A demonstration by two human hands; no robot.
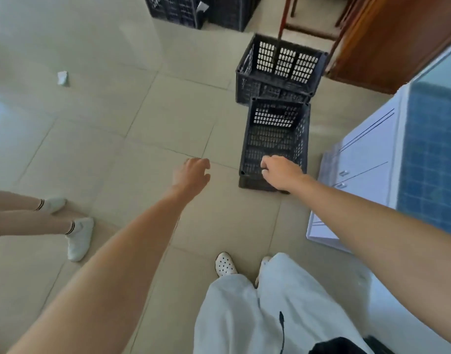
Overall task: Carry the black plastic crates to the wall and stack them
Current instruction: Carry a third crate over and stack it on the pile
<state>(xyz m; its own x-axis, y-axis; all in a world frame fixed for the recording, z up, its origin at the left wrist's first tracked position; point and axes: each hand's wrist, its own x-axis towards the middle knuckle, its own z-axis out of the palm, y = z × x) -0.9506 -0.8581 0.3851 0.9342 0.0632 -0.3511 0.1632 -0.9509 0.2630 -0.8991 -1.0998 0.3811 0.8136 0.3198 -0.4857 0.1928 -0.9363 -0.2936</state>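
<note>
Two black perforated plastic crates stand on the tiled floor ahead of me. The near crate (275, 139) is open-topped and empty. Behind it, touching, is the far crate (278, 70). My right hand (280, 175) is over the near crate's front rim with its fingers curled; whether it grips the rim is unclear. To the left of that crate, above bare floor, my left hand (192, 172) hovers with loosely bent fingers and holds nothing. More black crates (193, 8) stand at the top edge of the view.
A white cabinet with a blue tiled top (372, 162) stands close on the right. Wooden furniture (388, 42) and chair legs are at the back right. Another person's legs and white shoes (78, 236) are at the left. A scrap of paper (62, 77) lies on the floor.
</note>
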